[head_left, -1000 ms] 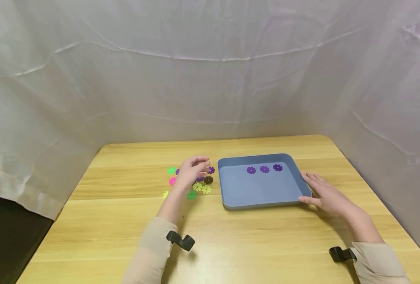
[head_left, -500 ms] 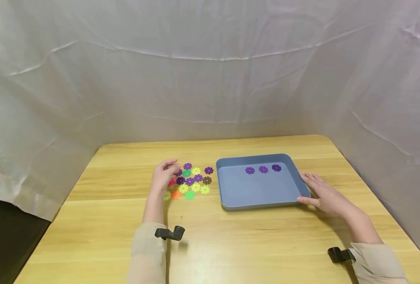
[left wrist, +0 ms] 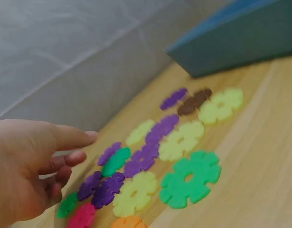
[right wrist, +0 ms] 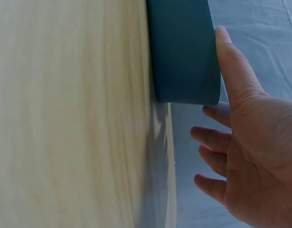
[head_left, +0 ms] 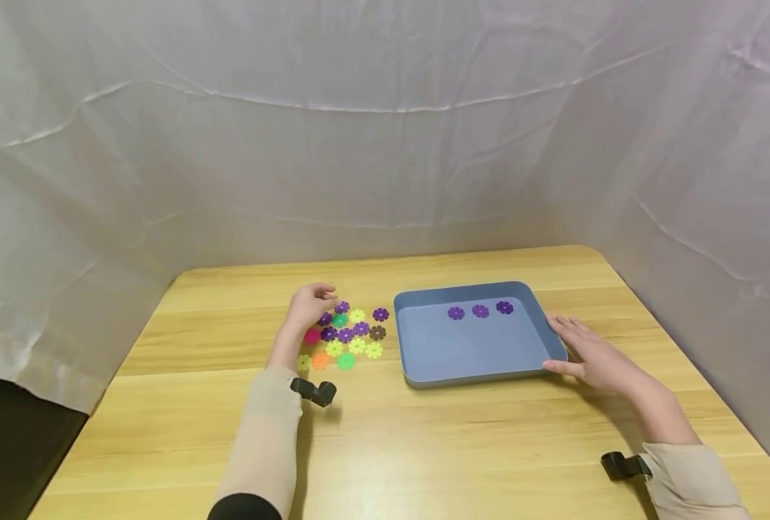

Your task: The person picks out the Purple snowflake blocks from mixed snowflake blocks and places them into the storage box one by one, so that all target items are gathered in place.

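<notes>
My left hand hovers over the far left of a group of flower-shaped plastic discs, with its fingers loosely bent. In the left wrist view nothing shows between its fingers, and a purple disc and a green disc lie just beyond them. Purple, yellow, green, orange, pink and brown discs make up the group; the hand covers part of it in the head view. My right hand touches the right side of the blue-grey tray, thumb on its rim and fingers extended. Three purple discs lie in a row inside the tray.
The discs lie on a wooden table, left of the tray. An orange disc and a bright green disc are at the group's near side. A pale curtain hangs behind the table and along its sides.
My left hand has moved left from over the group's middle, then slightly right again, uncovering several discs. My right hand stays at the tray. The three purple discs in the tray have not moved.
</notes>
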### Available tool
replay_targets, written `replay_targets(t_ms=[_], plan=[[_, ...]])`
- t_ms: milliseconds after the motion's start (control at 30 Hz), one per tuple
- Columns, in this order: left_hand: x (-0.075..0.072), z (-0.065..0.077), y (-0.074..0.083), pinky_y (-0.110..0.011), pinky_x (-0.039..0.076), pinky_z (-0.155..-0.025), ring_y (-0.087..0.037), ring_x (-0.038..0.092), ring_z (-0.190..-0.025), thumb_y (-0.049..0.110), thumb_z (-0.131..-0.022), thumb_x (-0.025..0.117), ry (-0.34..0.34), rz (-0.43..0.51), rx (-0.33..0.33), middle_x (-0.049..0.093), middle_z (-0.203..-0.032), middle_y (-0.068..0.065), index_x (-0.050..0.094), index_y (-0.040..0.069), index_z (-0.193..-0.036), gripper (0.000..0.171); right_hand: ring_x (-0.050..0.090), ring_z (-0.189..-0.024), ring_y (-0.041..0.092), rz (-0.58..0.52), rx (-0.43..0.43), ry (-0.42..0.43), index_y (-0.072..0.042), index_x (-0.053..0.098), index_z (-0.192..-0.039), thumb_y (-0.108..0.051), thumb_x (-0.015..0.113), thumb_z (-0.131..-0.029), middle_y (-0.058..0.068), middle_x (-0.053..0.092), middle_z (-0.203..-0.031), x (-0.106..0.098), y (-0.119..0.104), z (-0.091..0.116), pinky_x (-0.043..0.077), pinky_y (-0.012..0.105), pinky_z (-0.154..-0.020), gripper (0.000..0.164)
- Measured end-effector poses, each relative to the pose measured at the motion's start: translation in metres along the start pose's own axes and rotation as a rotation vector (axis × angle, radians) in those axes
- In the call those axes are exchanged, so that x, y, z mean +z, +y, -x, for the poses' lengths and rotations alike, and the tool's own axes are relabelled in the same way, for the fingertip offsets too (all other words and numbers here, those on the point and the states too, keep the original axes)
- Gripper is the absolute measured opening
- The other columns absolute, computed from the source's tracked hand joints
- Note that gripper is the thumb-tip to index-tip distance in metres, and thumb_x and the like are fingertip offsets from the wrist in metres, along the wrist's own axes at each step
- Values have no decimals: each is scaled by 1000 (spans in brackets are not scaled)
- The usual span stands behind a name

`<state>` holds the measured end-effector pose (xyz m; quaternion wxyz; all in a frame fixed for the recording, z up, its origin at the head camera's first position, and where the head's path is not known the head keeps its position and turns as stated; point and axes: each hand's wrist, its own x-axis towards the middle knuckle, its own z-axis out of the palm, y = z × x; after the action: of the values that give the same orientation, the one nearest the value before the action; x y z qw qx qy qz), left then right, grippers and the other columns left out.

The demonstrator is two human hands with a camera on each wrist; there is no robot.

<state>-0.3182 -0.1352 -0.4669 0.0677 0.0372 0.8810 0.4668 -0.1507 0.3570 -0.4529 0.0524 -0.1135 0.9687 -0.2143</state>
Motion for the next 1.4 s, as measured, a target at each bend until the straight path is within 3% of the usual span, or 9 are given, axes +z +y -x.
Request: replay_targets(t_ms=[100, 167, 400, 633, 767, 1067, 1267, 1400], plan=[[3, -6, 1, -38, 55, -81, -30, 61, -102, 22, -92, 68, -31, -132, -8, 64, -119, -19, 61, 2, -125, 39, 12, -145, 51, 4, -3, 3, -5, 20, -154, -52, 64, -88, 31, 19, -157, 0, 0, 0, 17, 72, -110, 92], [6, -8, 2, -34, 54, -79, -27, 61, -97, 24, -91, 69, -42, -194, -20, 65, -115, -17, 63, 2, -118, 35, 12, -145, 52, 4, -7, 3, -4, 20, -154, -51, 64, -88, 31, 20, -156, 0, 0, 1, 17, 72, -110, 92], [5, -12, 8, -26, 49, -60, -19, 57, -78, 21, -90, 70, -73, -214, -76, 65, -104, -14, 65, 3, -105, 23, 12, -146, 50, 5, -5, 7, -3, 21, -154, -51, 64, -89, 31, 19, -157, 0, -1, -1, 17, 72, -111, 92], [5, -18, 10, -23, 44, -56, -13, 52, -66, 20, -95, 62, -94, -271, -60, 66, -92, -9, 68, 4, -95, 17, 13, -145, 51, 11, -16, 10, -1, 22, -153, -48, 65, -89, 32, 20, -156, 0, 0, -3, 17, 70, -112, 91], [6, -17, 12, -24, 44, -53, -13, 49, -63, 24, -93, 66, -101, -269, -65, 62, -87, -7, 66, 5, -93, 19, 12, -145, 50, 8, -14, 11, -2, 21, -153, -48, 65, -89, 32, 20, -156, 0, 0, -1, 17, 70, -112, 91], [7, -12, 16, -25, 47, -55, -17, 53, -69, 24, -87, 73, -113, -266, -61, 62, -94, -9, 63, 7, -96, 22, 12, -145, 52, -3, -9, 15, 0, 22, -153, -47, 66, -89, 33, 19, -155, -1, -2, 2, 16, 71, -111, 91], [9, -16, 14, -25, 48, -58, -17, 55, -72, 17, -87, 73, -97, -208, -12, 62, -94, -11, 62, 3, -99, 21, 13, -145, 52, 5, -8, 14, 0, 23, -153, -48, 66, -88, 33, 20, -156, -1, -2, 1, 17, 70, -112, 91], [11, -16, 12, -25, 50, -59, -18, 59, -73, 15, -90, 69, -47, -147, 25, 67, -94, -13, 64, 2, -98, 15, 12, -145, 51, 1, -1, 9, 0, 22, -153, -48, 65, -89, 33, 19, -156, -1, -3, 1, 17, 71, -111, 91]])
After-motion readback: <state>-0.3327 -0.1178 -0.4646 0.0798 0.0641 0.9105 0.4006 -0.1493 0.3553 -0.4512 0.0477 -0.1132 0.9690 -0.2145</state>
